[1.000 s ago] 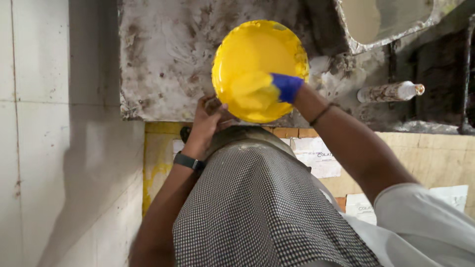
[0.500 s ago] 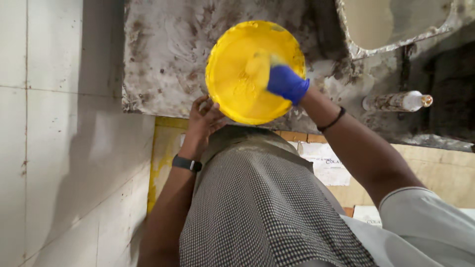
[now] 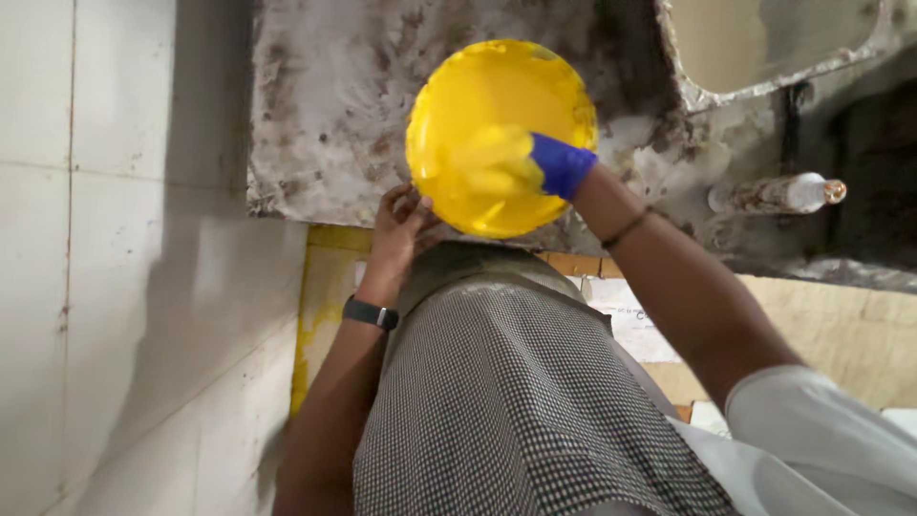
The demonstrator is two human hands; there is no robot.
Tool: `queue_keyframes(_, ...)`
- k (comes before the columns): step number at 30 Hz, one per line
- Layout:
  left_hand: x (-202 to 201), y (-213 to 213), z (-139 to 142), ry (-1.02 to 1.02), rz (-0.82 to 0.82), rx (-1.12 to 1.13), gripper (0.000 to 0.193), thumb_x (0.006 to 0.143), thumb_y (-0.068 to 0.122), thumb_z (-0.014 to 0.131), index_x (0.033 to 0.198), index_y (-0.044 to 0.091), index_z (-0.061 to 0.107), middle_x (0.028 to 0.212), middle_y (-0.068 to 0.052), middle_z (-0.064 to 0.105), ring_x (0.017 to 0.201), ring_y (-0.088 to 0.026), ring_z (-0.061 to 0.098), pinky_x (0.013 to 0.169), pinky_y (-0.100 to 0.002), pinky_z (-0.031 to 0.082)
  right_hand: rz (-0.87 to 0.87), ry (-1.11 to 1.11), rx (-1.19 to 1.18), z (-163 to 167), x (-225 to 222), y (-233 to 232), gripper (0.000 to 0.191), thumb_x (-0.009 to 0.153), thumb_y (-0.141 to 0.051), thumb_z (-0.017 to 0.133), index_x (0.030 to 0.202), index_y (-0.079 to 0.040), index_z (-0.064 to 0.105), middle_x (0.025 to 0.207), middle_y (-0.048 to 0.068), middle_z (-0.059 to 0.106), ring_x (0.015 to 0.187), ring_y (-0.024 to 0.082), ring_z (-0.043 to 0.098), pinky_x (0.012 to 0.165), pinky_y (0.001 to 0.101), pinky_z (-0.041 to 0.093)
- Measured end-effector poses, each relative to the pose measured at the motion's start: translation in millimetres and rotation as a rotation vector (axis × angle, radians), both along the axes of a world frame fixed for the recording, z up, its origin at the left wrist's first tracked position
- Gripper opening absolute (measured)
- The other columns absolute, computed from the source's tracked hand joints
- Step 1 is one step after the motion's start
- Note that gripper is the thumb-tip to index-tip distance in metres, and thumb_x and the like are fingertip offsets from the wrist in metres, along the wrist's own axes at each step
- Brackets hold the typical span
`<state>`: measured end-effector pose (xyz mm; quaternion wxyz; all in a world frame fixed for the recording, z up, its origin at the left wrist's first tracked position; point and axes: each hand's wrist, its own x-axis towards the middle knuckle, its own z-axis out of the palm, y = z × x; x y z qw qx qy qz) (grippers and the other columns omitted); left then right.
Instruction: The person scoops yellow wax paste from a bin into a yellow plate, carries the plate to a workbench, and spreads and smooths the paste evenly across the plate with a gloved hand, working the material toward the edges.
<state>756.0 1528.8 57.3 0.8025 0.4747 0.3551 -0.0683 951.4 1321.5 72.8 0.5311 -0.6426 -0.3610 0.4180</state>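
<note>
Yellow bowl (image 3: 497,134) sits upper centre of the frame, tilted with its open face toward the camera. Left hand (image 3: 401,225) pinches its lower rim from below-left; right hand (image 3: 521,162) — fingers closed on a blue-and-yellow sponge (image 3: 559,162) — presses inside it. Grimy counter (image 3: 315,115) behind; white paper label (image 3: 630,320) lower right.

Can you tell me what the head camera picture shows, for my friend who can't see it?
A person's left hand holds a round yellow bowl by its lower edge while the right hand, in a blue and yellow glove, presses inside it. Behind is a stained grey slab, with white wall tiles on the left.
</note>
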Motion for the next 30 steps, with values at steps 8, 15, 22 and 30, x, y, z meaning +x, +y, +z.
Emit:
queue_keyframes(8,-2,4,-2,-0.085,-0.042,-0.094,0.054,0.092,0.024,0.074,0.137,0.014,0.044,0.118,-0.004,0.061,0.098,-0.019,0.071,0.074,-0.036,0.059,-0.229,-0.902,-0.144,26,-23,36,0.031,0.094,-0.010,0.059,0.122,-0.011,0.074,0.126,0.013,0.070,0.116,0.035,0.064,0.100,0.0476,0.049)
queue_keyframes(15,8,0,-11,-0.017,-0.074,-0.110,0.054,0.089,0.025,0.076,0.133,0.016,0.045,0.118,-0.003,0.066,0.097,-0.020,0.072,0.071,-0.036,0.060,-0.075,-0.828,-0.585,22,-48,67,0.056,0.085,-0.044,0.075,0.118,0.000,0.069,0.112,0.026,0.069,0.100,0.042,0.067,0.087,0.0495,0.052)
queue_keyframes(22,7,1,-18,-0.060,-0.128,-0.035,0.058,0.089,0.028,0.078,0.136,0.013,0.046,0.117,-0.004,0.067,0.096,-0.019,0.072,0.070,-0.033,0.060,0.046,-0.073,-0.535,27,-25,43,0.031,0.105,-0.024,0.058,0.126,-0.004,0.068,0.126,0.017,0.070,0.113,0.029,0.067,0.098,0.0441,0.053)
queue_keyframes(30,6,6,-19,-0.074,-0.133,-0.025,0.057,0.089,0.027,0.077,0.135,0.013,0.046,0.120,-0.002,0.065,0.095,-0.017,0.073,0.070,-0.034,0.061,-0.262,-0.500,-0.153,28,-29,11,0.036,0.104,-0.008,0.053,0.138,-0.002,0.063,0.140,0.017,0.063,0.128,0.031,0.059,0.110,0.0423,0.047)
